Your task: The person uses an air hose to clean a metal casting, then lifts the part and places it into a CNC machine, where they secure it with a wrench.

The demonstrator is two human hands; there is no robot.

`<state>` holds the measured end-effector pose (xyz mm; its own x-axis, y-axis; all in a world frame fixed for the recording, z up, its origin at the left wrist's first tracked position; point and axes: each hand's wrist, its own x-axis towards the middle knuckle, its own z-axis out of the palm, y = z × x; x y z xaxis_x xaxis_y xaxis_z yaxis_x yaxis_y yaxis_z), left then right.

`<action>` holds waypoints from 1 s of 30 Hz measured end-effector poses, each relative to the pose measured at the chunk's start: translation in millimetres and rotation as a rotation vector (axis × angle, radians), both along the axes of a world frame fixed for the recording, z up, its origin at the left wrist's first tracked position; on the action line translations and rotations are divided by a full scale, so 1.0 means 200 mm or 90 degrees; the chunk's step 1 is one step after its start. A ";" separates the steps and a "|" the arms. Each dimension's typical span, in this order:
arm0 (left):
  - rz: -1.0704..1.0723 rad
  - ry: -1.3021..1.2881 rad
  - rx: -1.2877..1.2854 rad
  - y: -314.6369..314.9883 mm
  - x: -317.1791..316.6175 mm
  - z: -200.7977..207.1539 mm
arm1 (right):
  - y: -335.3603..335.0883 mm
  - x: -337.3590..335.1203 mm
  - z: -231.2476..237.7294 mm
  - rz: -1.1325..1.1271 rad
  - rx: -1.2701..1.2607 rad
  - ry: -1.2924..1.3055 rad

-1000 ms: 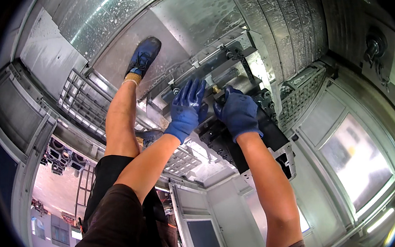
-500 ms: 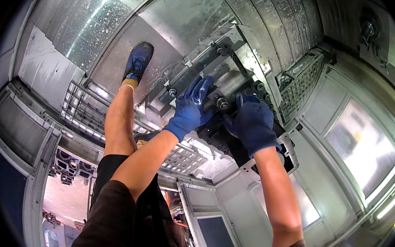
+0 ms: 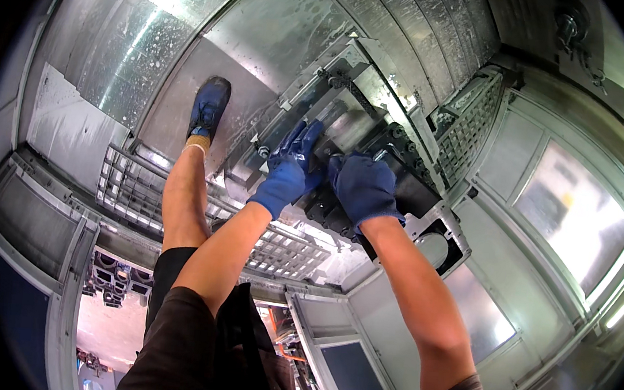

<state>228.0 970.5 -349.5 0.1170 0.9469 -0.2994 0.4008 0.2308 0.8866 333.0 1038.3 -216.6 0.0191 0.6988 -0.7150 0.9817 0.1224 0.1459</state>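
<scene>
My left hand point(image 3: 284, 174), in a blue coated glove, lies on a metal fixture point(image 3: 314, 114) with its fingers stretched forward. Close to its right, my right hand point(image 3: 365, 188) is curled, in a matching blue glove, over the dark middle of the fixture. Its fingertips and whatever they grip are hidden. A small shiny metal end point(image 3: 379, 155) shows just beyond its knuckles; I cannot tell whether the hand holds it. A black block point(image 3: 412, 184) with a row of bolts along its edge sits right of this hand.
A metal frame part with a round opening point(image 3: 434, 248) juts toward me at the block's near end. Slatted grates point(image 3: 133, 184) run beside my leg, and another grate point(image 3: 468, 123) stands at right. My shoe point(image 3: 210, 106) rests on sheet metal. Windowed panels point(image 3: 574, 216) enclose the right side.
My right hand has moved left, closer to my left hand, and now covers the round bolt-like part that showed between them. My left hand has shifted slightly left with the view.
</scene>
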 end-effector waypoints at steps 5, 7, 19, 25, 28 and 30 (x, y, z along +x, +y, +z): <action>-0.014 0.003 -0.029 -0.01 0.01 -0.04 | 0.05 -0.04 0.05 0.016 -0.058 -0.031; -0.003 0.005 -0.004 -0.01 0.02 -0.01 | -0.01 0.01 -0.02 0.023 0.017 0.004; 0.003 -0.018 0.068 0.01 0.01 0.00 | -0.02 0.03 -0.04 0.008 0.019 0.020; 0.002 -0.039 0.068 0.02 -0.01 0.02 | 0.06 0.01 0.04 -0.002 -0.086 0.005; 0.004 -0.047 0.077 0.02 0.00 0.00 | 0.00 0.02 -0.04 0.006 -0.015 -0.007; 0.015 -0.052 0.089 0.02 0.00 -0.01 | 0.01 0.02 -0.05 -0.016 -0.043 -0.001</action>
